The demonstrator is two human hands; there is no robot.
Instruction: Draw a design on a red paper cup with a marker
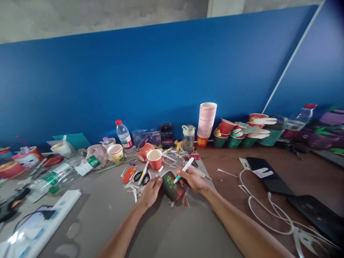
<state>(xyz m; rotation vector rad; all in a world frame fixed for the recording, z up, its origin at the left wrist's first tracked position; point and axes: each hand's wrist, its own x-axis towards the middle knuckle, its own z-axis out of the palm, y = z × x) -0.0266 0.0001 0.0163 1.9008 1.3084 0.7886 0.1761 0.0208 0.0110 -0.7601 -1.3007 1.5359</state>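
Note:
A paper cup (171, 187), mostly coloured dark green with some red and yellow marks showing, lies tilted in front of me. My left hand (150, 192) grips it by its left side. Between the fingers of my right hand (192, 178) is a white marker (185, 169) with a green tip, which meets the cup's side or is very close to it. Just beyond stands an upright red paper cup (154, 160), and another red cup (145, 152) leans behind it. Black scissors (142, 178) and paper scraps (132, 192) lie left of the coloured cup.
A tall stack of paper cups (206, 122) stands by the blue partition (161, 79), with red and green cups (220, 141) to its right. Plastic bottles (57, 177) lie at left. A phone (268, 175) and white cable (251, 208) rest on the brown tabletop (228, 190).

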